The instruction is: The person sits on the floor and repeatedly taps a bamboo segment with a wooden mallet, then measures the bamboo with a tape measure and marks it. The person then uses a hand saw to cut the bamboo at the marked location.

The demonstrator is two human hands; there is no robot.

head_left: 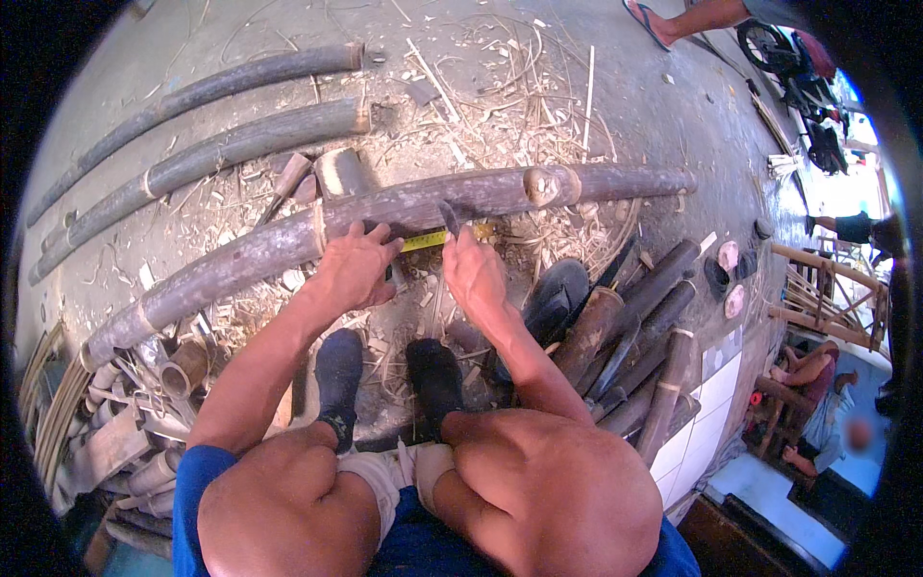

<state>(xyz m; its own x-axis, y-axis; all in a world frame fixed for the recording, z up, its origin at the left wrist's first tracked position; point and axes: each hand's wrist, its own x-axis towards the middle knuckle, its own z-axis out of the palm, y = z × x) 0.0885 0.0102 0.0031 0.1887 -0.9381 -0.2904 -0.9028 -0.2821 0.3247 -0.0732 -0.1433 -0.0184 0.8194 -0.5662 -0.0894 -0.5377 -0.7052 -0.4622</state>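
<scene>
A long dark bamboo pole (413,207) lies crosswise in front of my feet. My left hand (358,267) is closed around a tape measure, its fingertips resting against the pole; the case is mostly hidden beneath the hand. The yellow tape blade (424,240) runs out to the right along the pole's near side. My right hand (473,271) grips a knife, and its dark blade (449,217) touches the pole just above the tape. The knife's handle is mostly covered by my fingers.
Two more bamboo poles (260,125) lie at the far left. A wooden-handled tool (288,178) and a short block (341,173) sit behind the pole. Shavings litter the floor. Cut bamboo pieces (639,327) are piled at right, others at lower left. Other people are at the right edge.
</scene>
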